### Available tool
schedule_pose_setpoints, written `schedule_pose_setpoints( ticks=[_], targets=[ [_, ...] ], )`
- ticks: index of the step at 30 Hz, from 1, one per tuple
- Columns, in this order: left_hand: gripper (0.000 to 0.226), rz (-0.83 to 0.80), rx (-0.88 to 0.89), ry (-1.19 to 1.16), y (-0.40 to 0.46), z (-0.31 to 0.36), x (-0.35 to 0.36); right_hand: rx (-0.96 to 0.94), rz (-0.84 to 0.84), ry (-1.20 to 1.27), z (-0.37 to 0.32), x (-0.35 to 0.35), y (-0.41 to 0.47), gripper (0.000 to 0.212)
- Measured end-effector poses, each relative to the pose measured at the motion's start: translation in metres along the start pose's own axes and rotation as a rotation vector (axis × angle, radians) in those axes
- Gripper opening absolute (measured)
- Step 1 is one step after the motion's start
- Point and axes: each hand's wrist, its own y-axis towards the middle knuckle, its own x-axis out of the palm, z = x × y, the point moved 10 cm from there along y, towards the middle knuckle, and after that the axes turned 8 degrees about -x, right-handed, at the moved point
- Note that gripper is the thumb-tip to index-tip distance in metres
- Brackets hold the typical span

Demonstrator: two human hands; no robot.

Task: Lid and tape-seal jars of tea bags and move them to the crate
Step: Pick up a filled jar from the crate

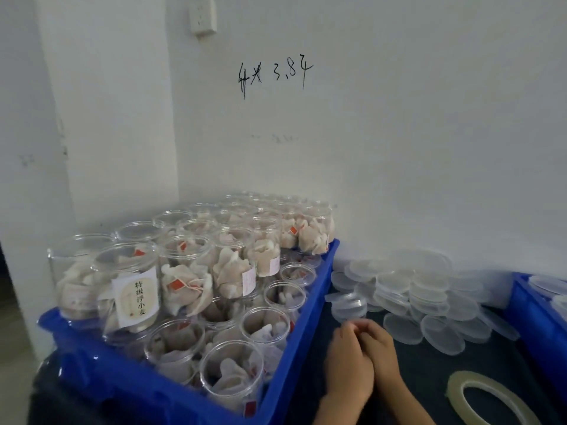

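A big blue plastic crate [294,342] sits at the left end of the dark counter [478,372], against the white wall, packed with clear round plastic jars of white tea bags [184,271]. All the jars in view stand open-mouthed, without lids; the rear ones rise higher than the front row, and one near the crate's left edge carries a cream paper label [136,302] with dark vertical characters.

Just right of the crate, toward the counter's back edge, lies a loose heap of translucent round plastic lids [429,302], some stacked and some slid flat. A roll of clear sealing tape [487,400] lies flat near the counter's front right corner. A second blue plastic crate [537,311] shows at the right edge, with more lids in it.

The left hand [348,360] and right hand [382,348] are pressed together side by side over the counter, beside the big crate's right wall and just in front of the lid heap. Their fingers are curled inward and meet at the tips (the picture is blurred there, so I cannot tell whether they pinch anything).
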Motion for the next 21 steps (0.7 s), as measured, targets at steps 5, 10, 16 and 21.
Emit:
schedule_pose_setpoints(
  ticks=[5, 10, 16, 21],
  targets=[
    [0.028, 0.306, 0.102, 0.048, -0.012, 0.050, -0.092, -0.108, -0.075, 0.222, -0.081, 0.044, 0.015, 0.025],
    [0.035, 0.425, 0.023, 0.319, -0.016, 0.057, -0.176, -0.058, -0.201, 0.372, -0.122, 0.108, 0.022, 0.027],
    [0.051, 0.496, -0.054, 0.463, 0.002, 0.033, -0.246, -0.058, -0.340, 0.227, -0.138, 0.172, 0.025, 0.044],
    [0.040, 0.665, 0.068, 0.603, 0.014, 0.031, -0.278, -0.056, -0.369, 0.129, -0.124, 0.205, 0.032, 0.071]
  ],
)
